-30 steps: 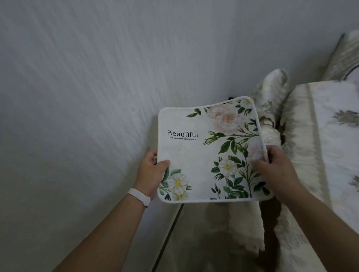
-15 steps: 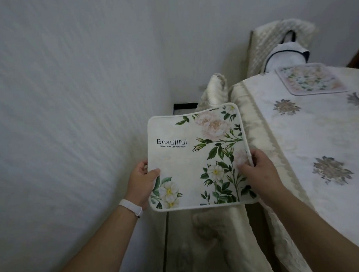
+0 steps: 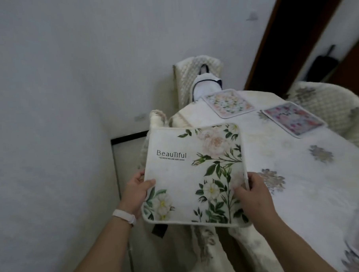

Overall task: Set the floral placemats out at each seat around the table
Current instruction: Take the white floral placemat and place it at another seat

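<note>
Head view: floral placemat (image 3: 182, 176) pinched between left hand (image 3: 136, 195) and right hand (image 3: 254, 196) fingers (image 3: 148, 183) (thumbs atop).

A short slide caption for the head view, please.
Left hand and right hand hold a floral placemat at the table edge; two placemats lie beyond.

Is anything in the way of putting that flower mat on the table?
Nothing visible. The left hand and right hand hold the flower mat at the table edge; the cloth beside it shows only printed flowers. A pale mat and a pink mat lie farther off.
</note>
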A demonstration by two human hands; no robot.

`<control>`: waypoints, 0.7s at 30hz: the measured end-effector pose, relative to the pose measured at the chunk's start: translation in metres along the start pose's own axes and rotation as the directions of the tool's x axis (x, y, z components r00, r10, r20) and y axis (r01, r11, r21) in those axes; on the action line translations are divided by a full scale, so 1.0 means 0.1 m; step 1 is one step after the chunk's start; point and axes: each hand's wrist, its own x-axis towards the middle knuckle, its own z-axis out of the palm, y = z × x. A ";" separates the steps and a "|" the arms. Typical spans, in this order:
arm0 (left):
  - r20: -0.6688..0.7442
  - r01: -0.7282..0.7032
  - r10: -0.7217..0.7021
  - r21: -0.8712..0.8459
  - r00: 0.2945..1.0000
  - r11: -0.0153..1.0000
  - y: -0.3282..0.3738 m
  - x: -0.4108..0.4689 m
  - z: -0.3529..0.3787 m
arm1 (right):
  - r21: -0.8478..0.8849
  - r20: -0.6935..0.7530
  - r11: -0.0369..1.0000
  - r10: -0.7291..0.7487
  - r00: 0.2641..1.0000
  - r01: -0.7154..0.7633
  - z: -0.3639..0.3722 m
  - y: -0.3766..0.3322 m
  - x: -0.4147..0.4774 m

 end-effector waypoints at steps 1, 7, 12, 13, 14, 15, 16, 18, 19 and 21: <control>0.018 0.002 -0.002 0.012 1.000 1.000 0.04 0.09 0.05 | 0.012 -0.024 1.000 0.009 1.000 -0.008 -0.03 -0.01 0.05; 0.071 0.004 -0.010 0.086 0.997 0.996 0.22 0.60 0.36 | 0.092 -0.067 0.995 0.037 0.997 -0.031 -0.03 0.02 0.53; 0.108 -0.061 0.033 0.258 0.994 0.964 0.30 1.10 0.79 | 0.138 -0.113 0.988 0.090 0.989 -0.074 -0.03 0.24 1.08; 0.131 -0.090 0.051 0.308 0.990 0.947 0.30 1.19 0.90 | 0.152 -0.124 0.985 0.102 0.987 -0.083 -0.03 0.29 1.16; 0.152 -0.117 0.067 0.347 0.986 0.930 0.30 1.28 1.01 | 0.169 -0.133 0.981 0.116 0.984 -0.093 -0.03 0.33 1.24; 0.167 -0.138 0.079 0.379 0.983 0.915 0.29 1.37 1.10 | 0.185 -0.139 0.977 0.130 0.982 -0.103 -0.04 0.37 1.30; 0.173 -0.149 0.085 0.402 0.981 0.903 0.27 1.44 1.18 | 0.202 -0.142 0.973 0.145 0.979 -0.115 -0.04 0.40 1.36; 0.181 -0.154 0.081 0.435 0.980 0.887 0.25 1.57 1.34 | 0.224 -0.154 0.965 0.173 0.973 -0.136 -0.10 0.44 1.44; 0.186 -0.152 0.074 0.452 0.980 0.879 0.24 1.63 1.41 | 0.228 -0.159 0.963 0.181 0.971 -0.142 -0.13 0.45 1.48; 0.207 -0.139 0.042 0.482 0.977 0.865 0.23 1.77 1.57 | 0.240 -0.180 0.959 0.199 0.963 -0.153 -0.19 0.49 1.55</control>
